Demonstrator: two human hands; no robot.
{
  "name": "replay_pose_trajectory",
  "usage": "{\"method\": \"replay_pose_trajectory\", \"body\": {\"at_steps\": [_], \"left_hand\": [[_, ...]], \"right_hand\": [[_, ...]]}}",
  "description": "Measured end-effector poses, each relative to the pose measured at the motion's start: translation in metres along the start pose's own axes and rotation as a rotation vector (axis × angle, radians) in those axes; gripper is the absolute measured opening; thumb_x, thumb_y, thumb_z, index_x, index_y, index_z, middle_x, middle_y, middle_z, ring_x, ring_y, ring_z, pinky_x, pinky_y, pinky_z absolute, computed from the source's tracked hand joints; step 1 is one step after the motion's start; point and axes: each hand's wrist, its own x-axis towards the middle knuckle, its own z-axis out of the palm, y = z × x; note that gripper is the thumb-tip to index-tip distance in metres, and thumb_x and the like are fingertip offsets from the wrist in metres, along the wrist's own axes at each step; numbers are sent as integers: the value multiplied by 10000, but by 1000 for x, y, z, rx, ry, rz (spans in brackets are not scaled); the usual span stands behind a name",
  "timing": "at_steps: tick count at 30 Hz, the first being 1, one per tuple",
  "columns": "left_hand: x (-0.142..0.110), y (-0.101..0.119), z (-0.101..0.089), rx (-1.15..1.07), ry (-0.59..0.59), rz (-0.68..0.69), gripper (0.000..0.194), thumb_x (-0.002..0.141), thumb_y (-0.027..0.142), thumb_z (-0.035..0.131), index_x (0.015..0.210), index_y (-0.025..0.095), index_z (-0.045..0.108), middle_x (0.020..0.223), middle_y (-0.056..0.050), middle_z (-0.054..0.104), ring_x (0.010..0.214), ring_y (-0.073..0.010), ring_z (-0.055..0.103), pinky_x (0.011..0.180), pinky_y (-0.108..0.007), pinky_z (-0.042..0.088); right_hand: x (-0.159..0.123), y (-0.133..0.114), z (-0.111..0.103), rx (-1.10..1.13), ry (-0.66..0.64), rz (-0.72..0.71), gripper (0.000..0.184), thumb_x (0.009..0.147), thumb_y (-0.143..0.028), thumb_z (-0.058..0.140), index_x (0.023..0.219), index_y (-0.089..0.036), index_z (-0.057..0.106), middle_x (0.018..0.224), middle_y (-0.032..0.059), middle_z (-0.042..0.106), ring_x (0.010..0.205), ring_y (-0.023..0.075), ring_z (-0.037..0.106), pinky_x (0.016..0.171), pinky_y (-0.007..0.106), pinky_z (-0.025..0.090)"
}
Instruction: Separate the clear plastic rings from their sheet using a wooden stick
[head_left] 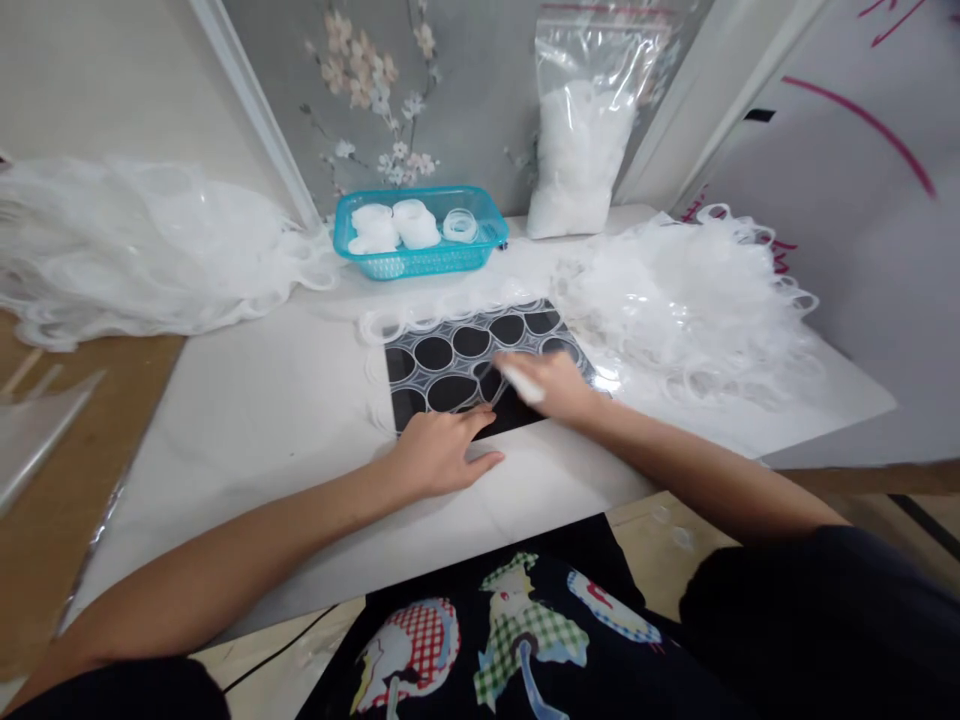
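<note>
A black mat lies on the white table, covered by a clear plastic sheet of joined rings. My left hand rests flat on the mat's near edge, fingers stretched out and holding the sheet down. My right hand is closed around a small white tool that touches the ring sheet near the mat's right side.
A turquoise basket with stacked white rings stands at the back. A clear bag of white pieces leans on the wall. Heaps of clear ring sheets lie at left and right. A whiteboard stands at the right.
</note>
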Motion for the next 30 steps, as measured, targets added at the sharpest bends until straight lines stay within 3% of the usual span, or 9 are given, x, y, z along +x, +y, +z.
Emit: {"method": "replay_pose_trajectory", "body": {"at_steps": [3, 5, 8, 12, 15, 17, 20, 25, 30], "left_hand": [[0, -3, -3, -12, -4, 0, 529, 909, 506, 482, 1365, 240, 507, 1420, -22, 492, 1080, -296, 640, 868, -454, 532], [1, -4, -4, -10, 8, 18, 490, 920, 498, 473, 1333, 243, 540, 1397, -16, 519, 1067, -285, 648, 847, -441, 541], [6, 0, -6, 8, 53, 66, 436, 949, 480, 445, 1288, 238, 576, 1351, -24, 565, 1052, -268, 657, 810, -412, 551], [19, 14, -7, 126, 76, 149, 410, 957, 465, 446, 1261, 232, 589, 1390, -56, 529, 935, -277, 693, 699, -397, 559], [31, 25, -6, 197, 89, 164, 458, 956, 493, 437, 1289, 205, 563, 1416, -108, 494, 893, -285, 696, 659, -387, 548], [37, 30, -4, 222, 90, 151, 497, 955, 517, 425, 1306, 186, 544, 1423, -135, 479, 883, -290, 694, 660, -388, 542], [44, 33, 0, 253, 86, 138, 524, 960, 529, 402, 1320, 170, 529, 1426, -147, 472, 871, -297, 693, 650, -391, 539], [45, 31, 6, 269, 79, 137, 549, 971, 522, 373, 1367, 158, 483, 1396, -176, 495, 928, -303, 682, 663, -380, 538], [44, 28, 12, 254, 89, 115, 572, 971, 551, 339, 1388, 178, 453, 1392, -162, 503, 942, -301, 677, 668, -382, 535]], "right_hand": [[42, 22, -27, 368, 446, 334, 191, 879, -303, 553, 888, -146, 661, 848, 80, 723, 636, 145, 618, 563, 247, 458], [49, 34, -39, 704, 575, 490, 163, 824, -308, 628, 825, -145, 629, 853, 76, 714, 543, 95, 540, 467, 210, 397], [26, 40, -43, 1125, 480, 622, 161, 736, -279, 720, 750, -174, 599, 854, 55, 706, 508, 71, 481, 410, 193, 373], [-17, 35, -35, 1384, 371, 671, 167, 723, -316, 745, 769, -225, 612, 907, 28, 699, 681, 127, 613, 563, 243, 537], [-31, 28, -36, 1379, 408, 581, 196, 755, -398, 717, 767, -243, 599, 958, 33, 691, 956, 185, 654, 754, 304, 586], [-33, 23, -40, 1334, 415, 505, 234, 781, -467, 681, 781, -250, 594, 1023, 31, 687, 1018, 189, 644, 762, 310, 585], [-32, 18, -43, 1192, 365, 420, 273, 780, -508, 671, 839, -246, 622, 1025, 22, 695, 783, 146, 665, 551, 249, 533], [-32, 18, -30, 706, 47, 293, 284, 787, -441, 677, 853, -165, 688, 568, -4, 621, 394, 93, 488, 383, 225, 366], [-32, 20, -17, 552, 3, 271, 255, 806, -404, 638, 836, -161, 709, 718, 33, 704, 363, 82, 482, 378, 229, 363]]}}
